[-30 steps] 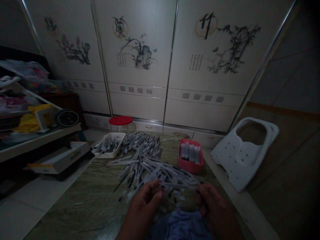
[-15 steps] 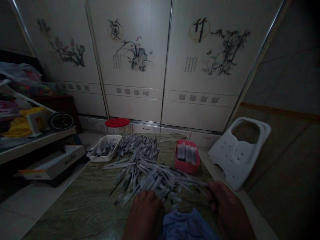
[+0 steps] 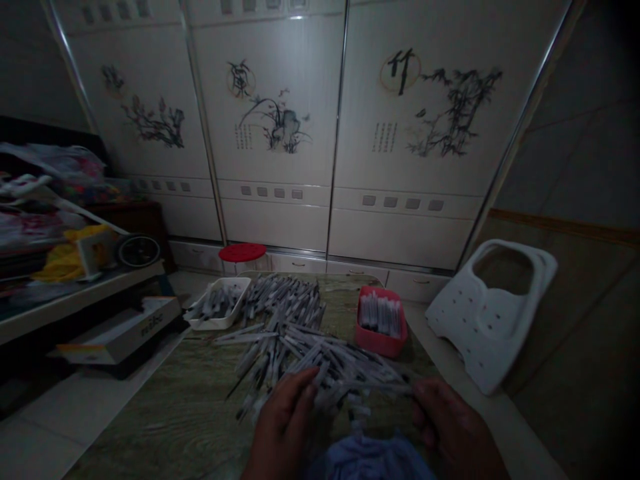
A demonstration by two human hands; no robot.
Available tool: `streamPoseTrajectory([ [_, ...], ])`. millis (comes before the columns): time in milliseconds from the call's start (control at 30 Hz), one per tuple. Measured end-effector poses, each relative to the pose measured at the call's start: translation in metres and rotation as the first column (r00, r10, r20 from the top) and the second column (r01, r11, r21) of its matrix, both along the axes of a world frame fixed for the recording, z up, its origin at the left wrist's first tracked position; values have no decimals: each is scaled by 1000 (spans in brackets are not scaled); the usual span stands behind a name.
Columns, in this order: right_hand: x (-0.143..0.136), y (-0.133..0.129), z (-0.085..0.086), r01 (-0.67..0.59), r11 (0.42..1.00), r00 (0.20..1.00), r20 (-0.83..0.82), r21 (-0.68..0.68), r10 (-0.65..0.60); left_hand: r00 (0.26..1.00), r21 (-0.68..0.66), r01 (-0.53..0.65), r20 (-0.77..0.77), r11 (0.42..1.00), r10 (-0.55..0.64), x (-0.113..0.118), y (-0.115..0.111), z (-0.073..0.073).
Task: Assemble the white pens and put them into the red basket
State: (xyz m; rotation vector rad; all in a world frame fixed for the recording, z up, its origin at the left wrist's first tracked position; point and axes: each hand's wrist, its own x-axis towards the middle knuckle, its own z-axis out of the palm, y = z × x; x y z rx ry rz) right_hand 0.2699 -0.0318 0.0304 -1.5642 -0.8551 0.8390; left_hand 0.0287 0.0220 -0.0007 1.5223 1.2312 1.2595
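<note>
Many clear pens with dark tips lie in a loose pile (image 3: 285,313) across the table (image 3: 165,400). My right hand (image 3: 450,417) pinches one end of a pen (image 3: 383,387), which points left over the near edge of the pile. At the pile's near side is my left hand (image 3: 287,417), thumb and fingers close together near more pens; what they hold, if anything, is blurred. A pink container (image 3: 381,343) with upright pens stands right of the pile. On the left, a white tray (image 3: 245,288) holds more pens.
Blue cloth (image 3: 375,460) lies between my forearms at the near edge. Behind the table is a red stool (image 3: 243,252). A white plastic chair or stool (image 3: 487,320) leans at the right, and a cardboard box (image 3: 125,337) sits at the left.
My left hand has turned and raised its thumb and fingers toward the pen's side. The pen in my right hand has swung lower, and the whole view has shifted slightly.
</note>
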Motion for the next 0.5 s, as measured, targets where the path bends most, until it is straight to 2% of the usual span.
streamPoseTrajectory([
  [67,-6,0,-1,-37,999,999,-33,1,37,982,-180,-10,185,984,44,-1,2,1],
  [133,-12,0,-3,-67,998,998,-14,7,67,926,-326,14,360,945,111,-2,4,0],
  [233,-19,-1,-7,-81,997,996,23,-18,81,819,-420,61,540,906,195,-2,9,-2],
  [333,-26,0,-11,-71,997,995,70,-16,72,741,-440,98,631,893,230,0,11,-1],
  [500,-34,1,-13,-64,998,992,113,0,64,709,-498,104,644,861,287,2,8,3],
])
